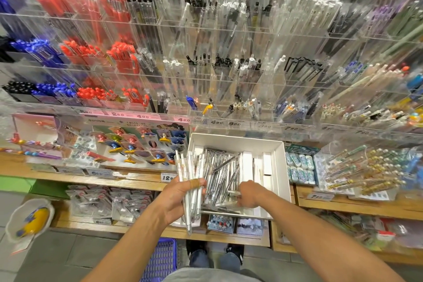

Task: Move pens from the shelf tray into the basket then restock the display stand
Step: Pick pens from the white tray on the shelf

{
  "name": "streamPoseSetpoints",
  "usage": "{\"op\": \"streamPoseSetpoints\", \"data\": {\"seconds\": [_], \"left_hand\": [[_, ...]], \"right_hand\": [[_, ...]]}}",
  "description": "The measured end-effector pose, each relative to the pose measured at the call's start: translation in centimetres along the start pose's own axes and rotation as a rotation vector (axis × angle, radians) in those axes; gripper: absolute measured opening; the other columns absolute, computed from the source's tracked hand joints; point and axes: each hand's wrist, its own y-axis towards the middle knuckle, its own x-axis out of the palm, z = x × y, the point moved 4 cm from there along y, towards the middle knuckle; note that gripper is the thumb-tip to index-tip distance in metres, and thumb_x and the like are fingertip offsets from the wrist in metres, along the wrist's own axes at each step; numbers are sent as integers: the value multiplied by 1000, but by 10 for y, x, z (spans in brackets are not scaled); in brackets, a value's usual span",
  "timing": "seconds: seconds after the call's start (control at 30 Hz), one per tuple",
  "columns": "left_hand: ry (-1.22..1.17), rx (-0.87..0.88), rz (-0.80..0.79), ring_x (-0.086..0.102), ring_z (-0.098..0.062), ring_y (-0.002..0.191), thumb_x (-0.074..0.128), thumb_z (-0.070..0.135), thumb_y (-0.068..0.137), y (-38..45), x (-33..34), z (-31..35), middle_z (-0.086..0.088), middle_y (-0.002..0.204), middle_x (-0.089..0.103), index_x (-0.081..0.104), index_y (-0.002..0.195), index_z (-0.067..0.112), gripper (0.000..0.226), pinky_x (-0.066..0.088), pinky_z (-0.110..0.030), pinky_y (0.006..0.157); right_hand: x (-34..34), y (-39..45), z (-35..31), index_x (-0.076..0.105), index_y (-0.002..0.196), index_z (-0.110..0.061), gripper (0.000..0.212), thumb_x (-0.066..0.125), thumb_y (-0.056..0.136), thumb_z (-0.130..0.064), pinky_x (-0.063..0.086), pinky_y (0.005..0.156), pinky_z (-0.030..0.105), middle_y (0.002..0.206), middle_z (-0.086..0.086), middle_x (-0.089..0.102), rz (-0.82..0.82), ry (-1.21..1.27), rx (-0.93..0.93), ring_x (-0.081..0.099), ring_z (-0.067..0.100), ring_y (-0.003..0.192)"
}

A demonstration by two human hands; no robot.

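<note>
At the far left, near the floor, a pale scalloped plastic dish (29,220) with something yellow in it hangs beside the wooden shelf (128,182). Below me, on the tiled floor, a blue plastic mesh basket (160,258) sits just left of my two shoes.

My left hand (177,199) is wrapped round a bundle of clear-barrelled silver pens (191,181), fingers curled over the front of it; one finger wears a tan band. The bundle stands nearly upright, tips pointing down past the shelf edge, at the near left corner of the white rectangular cardboard tray (278,167). I cannot count the pens in it; there are well over five.

Just right of it, my right hand (248,194) reaches into the tray's near end, fingers bent and pinching one more clear pen lying crosswise. The loose silver pens in the tray (225,171) lie lengthways in a heap, too many and too blurred to count.

Beyond, the clear acrylic display stand (229,52) rises in tiers of blue, red, black and white pens.
</note>
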Motion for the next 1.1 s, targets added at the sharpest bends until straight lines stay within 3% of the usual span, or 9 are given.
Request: {"op": "streamPoseSetpoints", "data": {"seconds": [0.13,0.23,0.37,0.57,0.67,0.73,0.8,0.9,1.1], "left_hand": [[11,9,1,74,-25,77,88,9,58,-3,-3,-1,-20,97,74,69,108,-6,56,58,-31,61],[-5,8,2,74,-25,74,87,8,57,-7,-4,-2,-20,95,74,70,103,-6,51,58,-31,58],[-17,6,-3,73,-24,74,83,6,64,-14,-3,-1,-18,93,75,68,106,-9,48,58,-32,57],[-38,22,9,71,-22,70,80,7,67,-20,-5,-2,-17,87,73,69,103,-7,40,60,-32,61],[-65,41,19,71,-20,69,79,9,67,-26,-7,-3,-15,86,73,72,95,-5,32,59,-31,61],[-100,66,38,71,-20,72,78,9,67,-32,-8,-5,-15,89,74,73,92,-4,28,59,-30,61],[-159,93,57,70,-20,73,77,7,69,-40,-8,-10,-15,90,74,72,93,-4,27,58,-30,60],[-263,131,88,70,-21,67,75,4,69,-54,-10,-21,-16,83,72,68,100,-7,33,59,-29,56],[-473,245,238,74,-24,76,77,9,70,-88,-31,-75,-17,86,74,80,78,2,10,62,-34,64]], "right_hand": [[-3,-2,4,60,109,-6,33,58,96,-36,46,78,35,105,9,61,59,193,-30,60,23,92],[-7,-7,4,56,108,-16,18,53,99,-31,49,77,36,100,2,59,166,659,-55,55,14,81],[-18,-13,-10,43,123,-15,28,50,100,-31,49,91,39,117,1,59,252,1113,-41,56,19,107],[-42,-22,-24,46,129,-12,39,44,100,-39,37,108,50,126,6,57,416,1287,-57,48,24,127],[-49,-23,-23,53,114,-6,32,52,98,-33,27,113,47,126,6,54,314,1402,-109,41,26,131],[-52,-25,-24,49,124,1,45,61,92,-28,20,114,45,131,6,49,162,1526,-160,38,22,132],[-57,-33,-28,43,135,5,66,69,81,-23,34,103,38,130,7,48,20,1623,-217,47,15,112],[-68,-44,-35,53,119,6,47,65,80,-18,51,77,30,108,12,56,-83,1704,-287,55,15,81],[-64,-61,-75,53,114,-5,26,48,99,-27,56,67,42,73,9,61,-274,1414,-361,60,23,65]]}}
